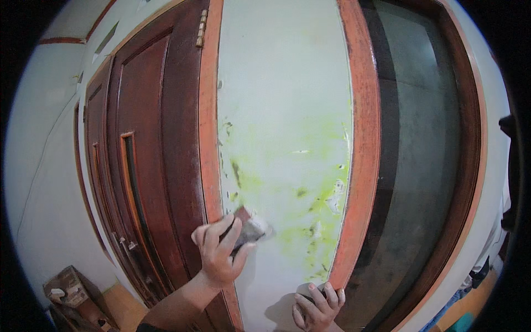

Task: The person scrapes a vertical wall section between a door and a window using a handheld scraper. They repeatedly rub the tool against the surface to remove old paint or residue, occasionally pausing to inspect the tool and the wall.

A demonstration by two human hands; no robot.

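Observation:
My left hand (220,253) presses a piece of sandpaper (244,216) against the pale wall (282,83), beside the orange-brown wooden door frame (210,124); the sheet looks folded or wrapped, and it cannot be told around what. Greyish-white, blurred material shows at its right edge. Lower right, my right hand (317,307) rests with bent fingers near the wall's edge and the foot of the window frame (360,145); no object shows in it, though its palm is hidden. Yellow-green patches (327,199), dark marks and chipped spots cover the wall around and between the hands.
A dark red wooden door (178,103) with a brass hinge (202,29) stands at left. A dark glass pane (427,124) fills the frame at right. A cardboard box (68,290) lies at the lower left; cloth items (464,321) lie at the lower right.

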